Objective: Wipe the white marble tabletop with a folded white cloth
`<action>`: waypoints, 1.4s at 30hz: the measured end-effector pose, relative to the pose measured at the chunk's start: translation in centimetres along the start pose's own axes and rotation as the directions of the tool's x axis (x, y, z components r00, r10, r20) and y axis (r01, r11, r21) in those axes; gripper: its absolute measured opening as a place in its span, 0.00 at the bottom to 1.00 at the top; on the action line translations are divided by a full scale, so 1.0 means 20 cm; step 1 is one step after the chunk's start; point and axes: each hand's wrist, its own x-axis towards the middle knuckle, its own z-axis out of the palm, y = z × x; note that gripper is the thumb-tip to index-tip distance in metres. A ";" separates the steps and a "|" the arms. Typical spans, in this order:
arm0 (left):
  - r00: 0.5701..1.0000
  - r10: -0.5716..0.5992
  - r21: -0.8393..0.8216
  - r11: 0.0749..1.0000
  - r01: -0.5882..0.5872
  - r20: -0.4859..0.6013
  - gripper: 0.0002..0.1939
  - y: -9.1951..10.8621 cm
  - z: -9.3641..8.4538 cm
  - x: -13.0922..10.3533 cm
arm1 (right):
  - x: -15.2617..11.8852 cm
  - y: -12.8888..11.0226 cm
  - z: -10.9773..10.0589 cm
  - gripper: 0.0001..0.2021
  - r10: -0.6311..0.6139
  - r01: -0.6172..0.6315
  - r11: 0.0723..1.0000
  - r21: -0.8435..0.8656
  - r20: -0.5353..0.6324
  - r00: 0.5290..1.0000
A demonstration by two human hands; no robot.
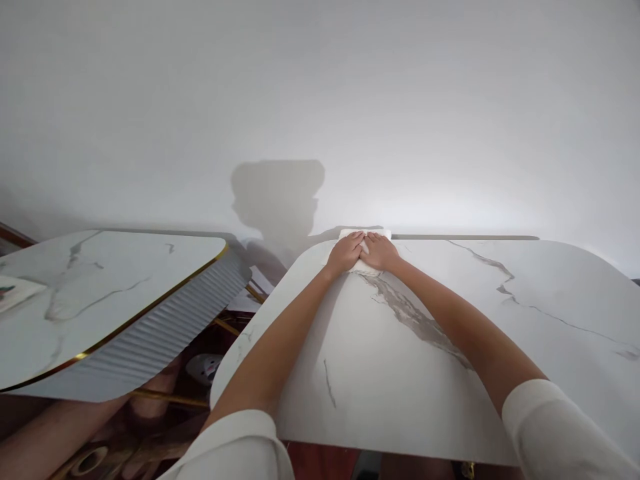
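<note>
A folded white cloth (367,268) lies at the far edge of a white marble-patterned tabletop (320,353). My left hand (345,252) presses down on the cloth's left part, fingers together and bent over it. Beside it, my right hand (380,252) holds the cloth down the same way, and the two hands touch at the fingers. Both arms reach forward across the tabletop. The cloth shows behind, between and in front of my hands; the rest of it is hidden under them.
A plain wall (450,120) rises just behind the tabletop and bears a shadow. To the left stands a second marble-patterned table (120,267) with gold trim and a ribbed side. A flat printed item (17,293) lies on it. Dark furniture parts and gold bars show below.
</note>
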 end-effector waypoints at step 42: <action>0.996 -0.089 -0.017 0.996 0.089 0.002 0.27 1.07 -0.19 -0.99 | -1.38 -0.27 -0.29 0.30 -0.116 0.118 0.992 0.032 -0.055 0.992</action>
